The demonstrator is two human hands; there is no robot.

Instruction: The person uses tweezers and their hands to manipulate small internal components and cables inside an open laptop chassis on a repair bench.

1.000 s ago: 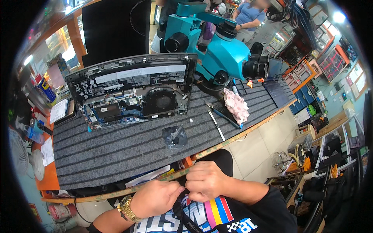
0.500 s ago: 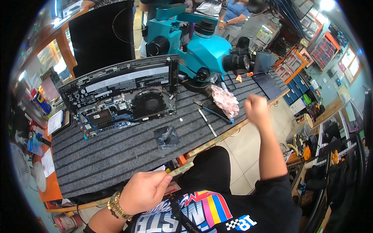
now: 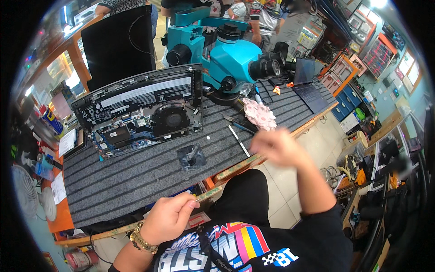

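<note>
Counted on the bench (image 3: 136, 186): one opened laptop (image 3: 145, 113), one further laptop (image 3: 312, 96), one teal microscope (image 3: 232, 60), one pink cloth (image 3: 259, 114), one pair of pliers (image 3: 240, 123), one slender white tool (image 3: 238, 140), one plastic packet (image 3: 191, 157). Hands: two, left hand (image 3: 170, 215) and right hand (image 3: 278, 147).

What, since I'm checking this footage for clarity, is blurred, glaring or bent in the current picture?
In the head view, the right hand is smeared, probably by motion, while the left hand and open laptop look sharper; same view, the lamp glares white, the desk edge bows, and the corners are black.
</note>
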